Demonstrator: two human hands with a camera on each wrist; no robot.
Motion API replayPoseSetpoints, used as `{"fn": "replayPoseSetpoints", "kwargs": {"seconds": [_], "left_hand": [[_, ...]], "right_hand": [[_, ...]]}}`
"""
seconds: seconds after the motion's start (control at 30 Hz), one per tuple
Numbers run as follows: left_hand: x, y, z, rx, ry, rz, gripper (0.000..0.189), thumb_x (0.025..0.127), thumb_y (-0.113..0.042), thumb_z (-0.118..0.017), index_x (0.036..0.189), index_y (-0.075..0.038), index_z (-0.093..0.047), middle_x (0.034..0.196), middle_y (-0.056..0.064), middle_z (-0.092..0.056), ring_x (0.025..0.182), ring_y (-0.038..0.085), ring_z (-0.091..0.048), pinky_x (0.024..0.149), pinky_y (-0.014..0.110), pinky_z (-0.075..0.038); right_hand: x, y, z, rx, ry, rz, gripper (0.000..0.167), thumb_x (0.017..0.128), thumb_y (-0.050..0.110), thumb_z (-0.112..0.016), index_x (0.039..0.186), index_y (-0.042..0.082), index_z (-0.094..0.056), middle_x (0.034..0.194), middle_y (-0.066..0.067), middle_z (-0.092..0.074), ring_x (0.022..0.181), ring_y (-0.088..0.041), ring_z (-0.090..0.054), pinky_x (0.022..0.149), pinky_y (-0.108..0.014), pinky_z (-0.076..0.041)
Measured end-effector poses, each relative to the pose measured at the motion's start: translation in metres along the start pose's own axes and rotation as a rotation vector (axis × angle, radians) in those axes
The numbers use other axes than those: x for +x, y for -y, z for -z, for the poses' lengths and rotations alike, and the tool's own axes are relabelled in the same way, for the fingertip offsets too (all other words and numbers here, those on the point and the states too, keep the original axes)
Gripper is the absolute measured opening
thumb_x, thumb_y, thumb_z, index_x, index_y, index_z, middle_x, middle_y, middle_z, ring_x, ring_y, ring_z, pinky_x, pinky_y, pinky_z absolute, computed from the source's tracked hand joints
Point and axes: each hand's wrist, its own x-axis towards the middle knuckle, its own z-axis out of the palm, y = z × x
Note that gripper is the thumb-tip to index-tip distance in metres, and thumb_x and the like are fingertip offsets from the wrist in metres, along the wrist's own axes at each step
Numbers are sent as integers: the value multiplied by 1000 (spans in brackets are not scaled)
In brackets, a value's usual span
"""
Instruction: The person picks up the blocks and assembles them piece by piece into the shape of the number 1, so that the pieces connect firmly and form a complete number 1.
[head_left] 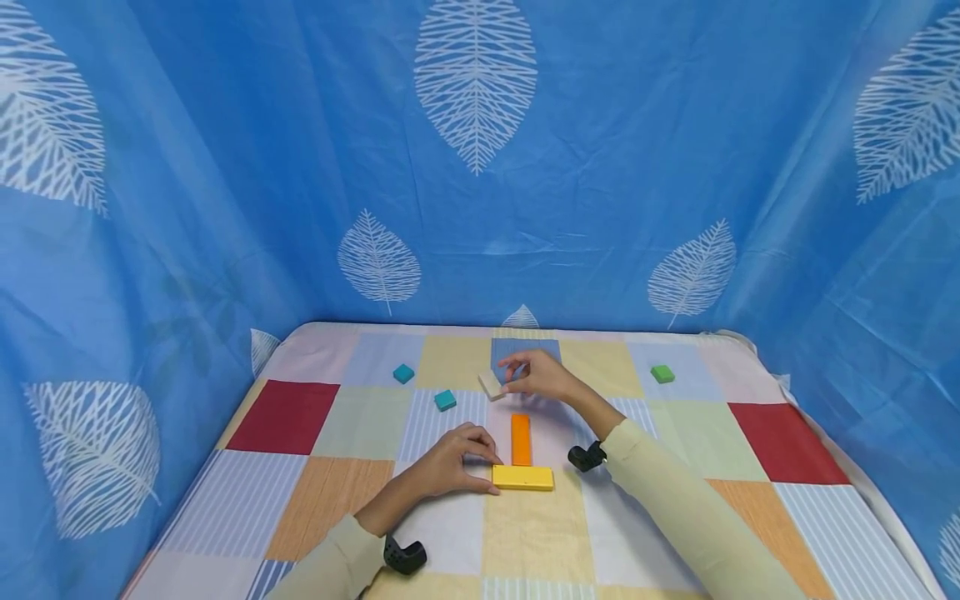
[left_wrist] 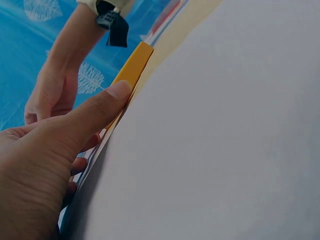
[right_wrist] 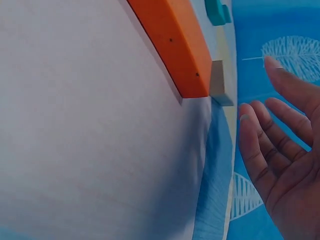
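A yellow block (head_left: 522, 478) lies crosswise on the patchwork cloth, its left end between the thumb and index finger of my left hand (head_left: 459, 461). In the left wrist view, the thumb (left_wrist: 120, 90) rests against the yellow block (left_wrist: 134, 65). An orange block (head_left: 521, 440) lies lengthwise just beyond it, its near end by the yellow one. Farther off is a beige block (head_left: 491, 385), with my right hand (head_left: 542, 375) just to its right. The right wrist view shows that hand (right_wrist: 285, 145) with spread, relaxed fingers, apart from the beige block (right_wrist: 220, 84).
Two teal blocks (head_left: 445, 400) lie on the left of the beige block. A green block (head_left: 662, 373) sits far right. The patchwork cloth (head_left: 360, 425) covers the table, and blue leaf-print curtains (head_left: 600, 167) surround its back and sides.
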Motion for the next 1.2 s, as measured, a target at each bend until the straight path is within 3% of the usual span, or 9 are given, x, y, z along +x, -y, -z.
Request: {"fn": "replayPoseSetpoints", "kwargs": {"seconds": [0.3, 0.43, 0.8, 1.2], "left_hand": [[-1, 0, 0, 11, 7, 4, 31, 75, -36, -91, 99, -19, -81, 102, -10, -64, 100, 7, -53, 90, 27, -48], [-1, 1, 0, 17, -1, -4, 31, 75, -36, -91, 99, -19, -81, 102, -10, -64, 100, 7, -53, 90, 27, -48], [-1, -1, 1, -3, 5, 32, 31, 74, -33, -92, 98, -18, -82, 100, -10, -64, 99, 7, -53, 89, 27, -48], [-1, 1, 0, -9, 7, 38, 30, 74, -35, -92, 98, -19, -82, 101, -11, -63, 100, 7, -53, 91, 27, -48]], "right_hand": [[14, -4, -4, -49, 43, -56, 52, 85, 11, -83, 132, 2, -65, 113, -14, -66, 62, -18, -60, 55, -36, -55], [18, -5, -7, -103, 66, -53, 56, 85, 13, -84, 136, 3, -63, 116, -13, -64, 59, -17, -55, 55, -34, -54], [26, -3, -12, -207, 118, -112, 72, 80, 15, -88, 144, 10, -56, 120, -11, -62, 75, -19, -55, 61, -28, -53], [29, -3, -13, -240, 116, -92, 64, 81, 17, -88, 138, 9, -62, 114, -10, -64, 85, -21, -56, 64, -27, -52]]}}
